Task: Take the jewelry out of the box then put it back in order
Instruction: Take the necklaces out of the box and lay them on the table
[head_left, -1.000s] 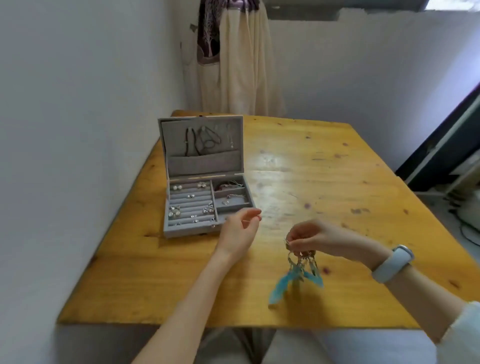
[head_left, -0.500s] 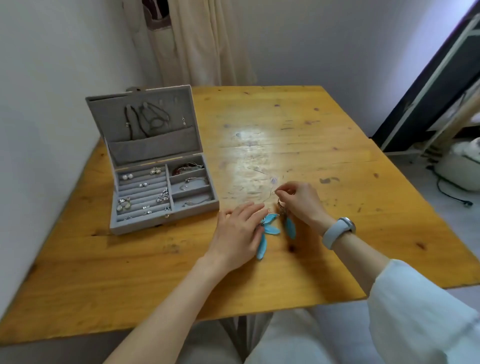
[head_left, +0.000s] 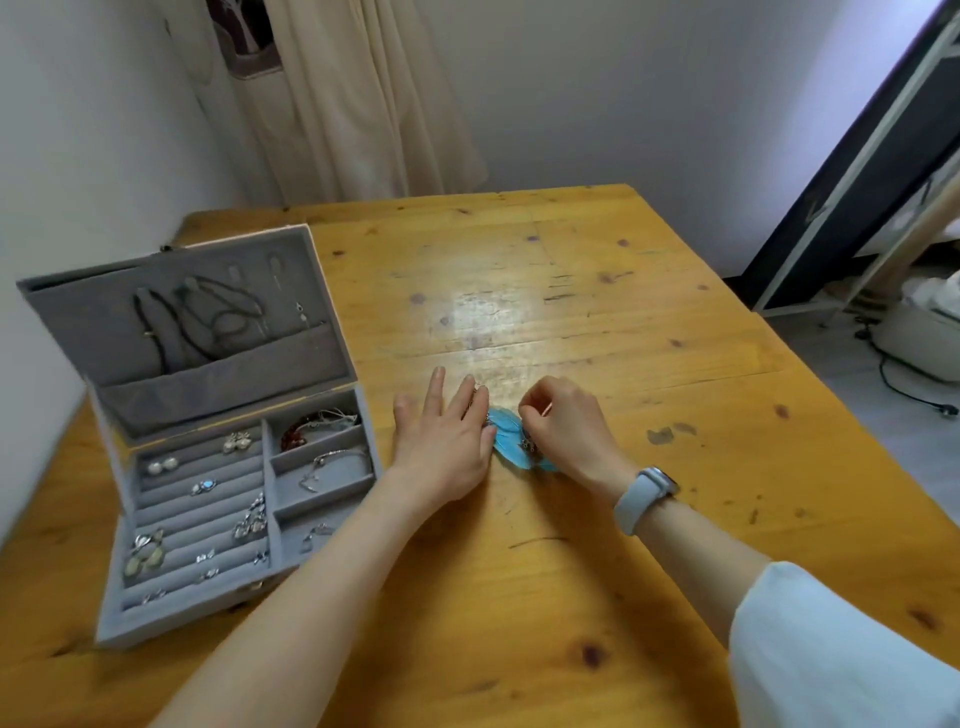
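Jewelry box: grey, lid up, on the left side of the bench, near the wall.
Lid: lined in grey, with dark cords and thin chains hanging above a pocket.
Ring rows: left part of the tray, holding pearl studs, a blue-stone ring and several small silver pieces.
Side slots: three on the right of the tray; the far one has a red bracelet, the middle one a silver chain, the near one a small silver item.
Left hand: palm down just right of the box, fingers straight and spread; its grip is open, fingertips touching the edge of the feather earrings.
Feather earrings: light blue, lying flat on the bench between the two hands, outside the box.
Right hand: fingers curled, its grip pinching the metal hook end of the earrings; what lies under the fingers is hidden.
Watch: pale band on the right wrist.
Sleeve: white, lower right corner.
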